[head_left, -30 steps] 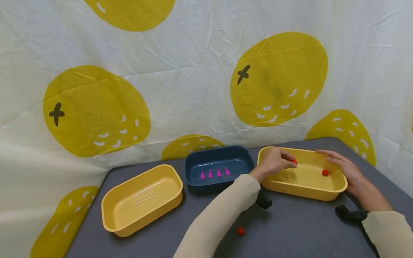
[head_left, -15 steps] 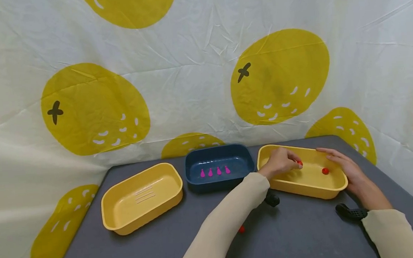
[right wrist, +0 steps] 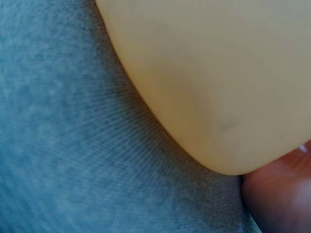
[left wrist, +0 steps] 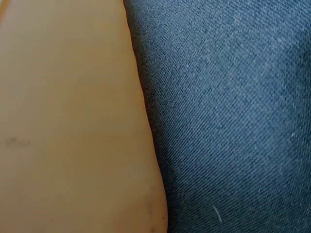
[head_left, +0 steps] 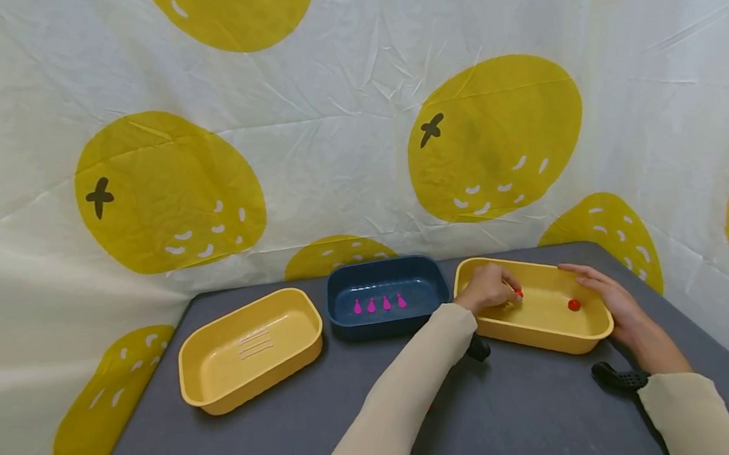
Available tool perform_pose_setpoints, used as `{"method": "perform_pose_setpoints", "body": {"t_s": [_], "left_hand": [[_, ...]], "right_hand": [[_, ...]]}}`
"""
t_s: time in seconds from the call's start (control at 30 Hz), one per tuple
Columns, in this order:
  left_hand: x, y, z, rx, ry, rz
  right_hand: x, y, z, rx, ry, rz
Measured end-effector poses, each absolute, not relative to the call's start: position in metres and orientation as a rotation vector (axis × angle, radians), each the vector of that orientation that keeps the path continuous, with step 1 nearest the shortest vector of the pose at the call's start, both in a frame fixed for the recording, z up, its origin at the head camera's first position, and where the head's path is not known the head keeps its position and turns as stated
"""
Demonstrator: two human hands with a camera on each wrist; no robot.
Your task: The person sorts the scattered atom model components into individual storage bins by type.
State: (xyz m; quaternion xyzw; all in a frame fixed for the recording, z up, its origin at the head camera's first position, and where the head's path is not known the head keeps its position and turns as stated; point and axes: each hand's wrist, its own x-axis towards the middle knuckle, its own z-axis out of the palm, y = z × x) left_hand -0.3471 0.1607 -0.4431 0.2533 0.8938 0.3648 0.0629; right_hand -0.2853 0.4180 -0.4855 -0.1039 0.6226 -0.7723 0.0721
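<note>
In the head view my left hand (head_left: 489,286) reaches into the right yellow tub (head_left: 553,340) and pinches a small red ball (head_left: 518,293) at its fingertips, close to the tub floor. The fingers partly hide this ball. A second red ball (head_left: 574,304) lies in the same tub, toward its right end. My right hand (head_left: 617,305) rests against the tub's right end, its fingers straight along the rim. Up close, the left wrist view shows only the tub wall (left wrist: 73,107) and dark cloth. The right wrist view adds a bit of finger (right wrist: 279,196) beside the wall.
A navy tub (head_left: 391,329) with several pink pear-shaped pieces (head_left: 387,303) stands at the back middle. Thin pale sticks (head_left: 255,344) lie in the left yellow tub (head_left: 255,387). Another red ball (head_left: 431,407) on the grey table (head_left: 278,445) is nearly hidden by my left sleeve.
My left hand has shifted right, then slightly back left and lower inside the tub, still pinching the red ball. The sleeve now covers most of the ball on the table. My right hand stays put.
</note>
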Motion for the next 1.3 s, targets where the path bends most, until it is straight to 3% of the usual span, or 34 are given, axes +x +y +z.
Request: {"method": "perform_pose_setpoints", "body": {"t_s": [0.33, 1.3], "left_hand": [[-0.35, 0.161, -0.444, 0.85, 2.778, 0.94], [-0.348, 0.149, -0.427, 0.781, 2.747, 0.872]], "right_hand": [[-0.289, 0.415, -0.482, -0.336, 1.841, -2.346], [-0.292, 0.414, -0.478, -0.3, 1.837, -2.347]]}}
